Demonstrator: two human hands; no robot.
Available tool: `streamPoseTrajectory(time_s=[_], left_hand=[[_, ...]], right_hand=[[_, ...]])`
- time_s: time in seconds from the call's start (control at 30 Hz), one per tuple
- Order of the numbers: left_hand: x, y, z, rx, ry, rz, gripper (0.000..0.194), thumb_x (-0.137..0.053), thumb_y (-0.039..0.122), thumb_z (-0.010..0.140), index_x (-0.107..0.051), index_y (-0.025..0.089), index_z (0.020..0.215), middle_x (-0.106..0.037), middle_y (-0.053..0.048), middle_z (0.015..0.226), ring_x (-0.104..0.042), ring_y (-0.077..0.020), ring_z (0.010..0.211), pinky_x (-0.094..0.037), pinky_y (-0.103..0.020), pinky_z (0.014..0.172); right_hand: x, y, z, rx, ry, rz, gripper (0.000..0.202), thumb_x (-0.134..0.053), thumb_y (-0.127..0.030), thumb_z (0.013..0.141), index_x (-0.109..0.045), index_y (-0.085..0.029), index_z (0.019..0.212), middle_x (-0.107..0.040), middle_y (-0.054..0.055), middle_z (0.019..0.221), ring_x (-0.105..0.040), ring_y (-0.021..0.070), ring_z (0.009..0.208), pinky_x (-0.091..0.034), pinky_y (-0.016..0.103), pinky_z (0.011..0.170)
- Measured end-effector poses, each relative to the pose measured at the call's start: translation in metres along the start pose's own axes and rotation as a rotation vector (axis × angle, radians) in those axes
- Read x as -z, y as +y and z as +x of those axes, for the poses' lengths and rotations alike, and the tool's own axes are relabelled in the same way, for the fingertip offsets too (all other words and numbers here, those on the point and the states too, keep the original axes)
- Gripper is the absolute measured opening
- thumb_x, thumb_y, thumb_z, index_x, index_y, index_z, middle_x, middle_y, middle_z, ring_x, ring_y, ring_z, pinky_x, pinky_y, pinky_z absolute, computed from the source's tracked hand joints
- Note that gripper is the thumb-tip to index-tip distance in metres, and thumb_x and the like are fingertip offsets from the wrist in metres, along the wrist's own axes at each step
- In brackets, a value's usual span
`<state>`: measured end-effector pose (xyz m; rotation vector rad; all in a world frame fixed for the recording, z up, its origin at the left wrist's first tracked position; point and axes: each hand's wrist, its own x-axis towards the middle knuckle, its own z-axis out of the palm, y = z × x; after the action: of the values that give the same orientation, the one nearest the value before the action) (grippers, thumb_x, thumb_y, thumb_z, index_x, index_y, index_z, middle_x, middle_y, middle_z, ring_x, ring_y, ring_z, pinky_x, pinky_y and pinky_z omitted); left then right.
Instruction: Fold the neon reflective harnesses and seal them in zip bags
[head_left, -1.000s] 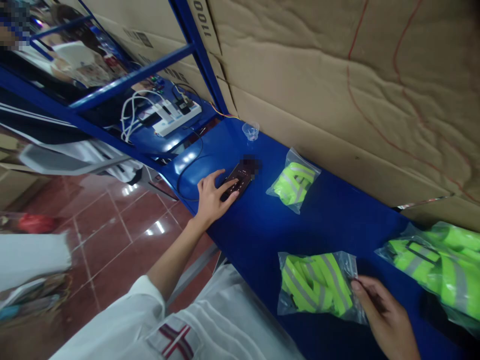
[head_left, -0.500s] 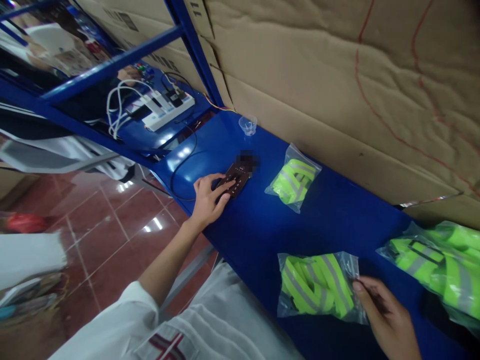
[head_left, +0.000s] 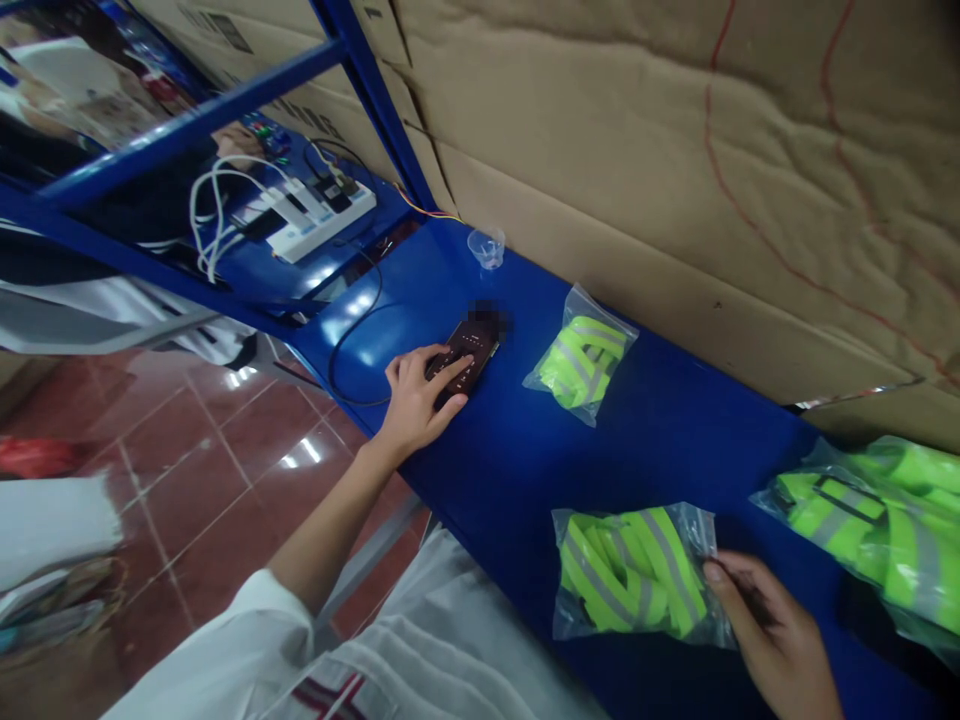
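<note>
My left hand (head_left: pixel 420 395) rests with its fingers apart on a dark phone (head_left: pixel 469 355) lying on the blue table (head_left: pixel 480 460); the index finger touches its screen. At the lower right, my right hand (head_left: pixel 772 620) pinches the edge of a clear bag (head_left: pixel 637 570) with a folded yellow-green reflective strap inside. A similar bag (head_left: pixel 581 360) lies by itself to the right of the phone. More bagged yellow-green straps (head_left: pixel 885 530) lie at the right edge.
Cardboard (head_left: pixel 600 130) stands along the table's far side. A small clear cup (head_left: pixel 487 248) sits near it. A white power strip (head_left: pixel 322 222) with cables lies beyond the blue frame (head_left: pixel 195 120). Another person's hand (head_left: pixel 238 143) shows at the upper left.
The view has shifted slightly, so the upper-left things appear further left. Both hands keep nearly the same places, with the left index finger still on the phone.
</note>
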<state>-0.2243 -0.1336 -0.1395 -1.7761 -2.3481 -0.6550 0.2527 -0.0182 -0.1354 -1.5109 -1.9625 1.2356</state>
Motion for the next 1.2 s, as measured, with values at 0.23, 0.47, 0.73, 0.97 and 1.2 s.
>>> streamPoseTrajectory(time_s=[0.23,0.47,0.73,0.97,1.2], left_hand=[[-0.002,-0.001,0.004,0.053,-0.026,0.024,0.048,-0.043,0.052,0.103,-0.066,0.029,0.137,-0.051,-0.015,0.145,-0.046,-0.0358,0.133,-0.026,-0.057,0.111],[0.015,-0.001,-0.017,0.161,-0.023,0.052,0.057,-0.045,0.053,0.103,-0.049,0.025,0.152,-0.051,-0.018,0.146,-0.048,-0.0346,0.133,-0.030,-0.054,0.111],[0.018,-0.004,-0.042,0.137,-0.070,0.126,0.041,-0.051,0.045,0.103,-0.065,0.031,0.138,-0.048,-0.017,0.147,-0.047,-0.0363,0.133,-0.030,-0.059,0.110],[0.026,0.011,-0.035,0.157,0.042,0.041,0.056,-0.053,0.051,0.100,-0.050,0.027,0.151,-0.054,-0.017,0.140,-0.051,-0.0362,0.129,-0.033,-0.055,0.108],[0.040,0.036,-0.036,0.097,0.138,-0.068,0.049,-0.058,0.046,0.099,-0.056,0.026,0.144,-0.053,-0.016,0.142,-0.050,-0.0368,0.133,-0.035,-0.055,0.109]], right_hand=[[0.001,-0.001,0.000,-0.011,-0.008,-0.009,0.035,-0.073,-0.058,0.083,-0.074,-0.025,0.094,-0.078,0.003,0.083,-0.075,0.0191,0.070,-0.060,0.017,0.060],[0.000,0.026,-0.004,-0.095,0.019,-0.037,0.041,-0.075,-0.062,0.079,-0.076,-0.027,0.100,-0.080,0.003,0.093,-0.078,0.0225,0.079,-0.062,0.017,0.063],[-0.002,0.007,-0.002,-0.062,0.050,-0.059,0.040,-0.074,-0.063,0.078,-0.076,-0.026,0.093,-0.080,0.003,0.087,-0.078,0.0219,0.073,-0.061,0.018,0.060],[-0.003,-0.008,0.006,0.020,0.003,-0.046,0.035,-0.072,-0.059,0.083,-0.076,-0.025,0.091,-0.076,0.001,0.077,-0.074,0.0182,0.067,-0.059,0.019,0.060],[-0.015,-0.031,0.002,0.183,0.076,-0.084,0.033,-0.066,-0.055,0.091,-0.072,-0.023,0.090,-0.076,0.003,0.084,-0.073,0.0210,0.075,-0.059,0.028,0.071]])
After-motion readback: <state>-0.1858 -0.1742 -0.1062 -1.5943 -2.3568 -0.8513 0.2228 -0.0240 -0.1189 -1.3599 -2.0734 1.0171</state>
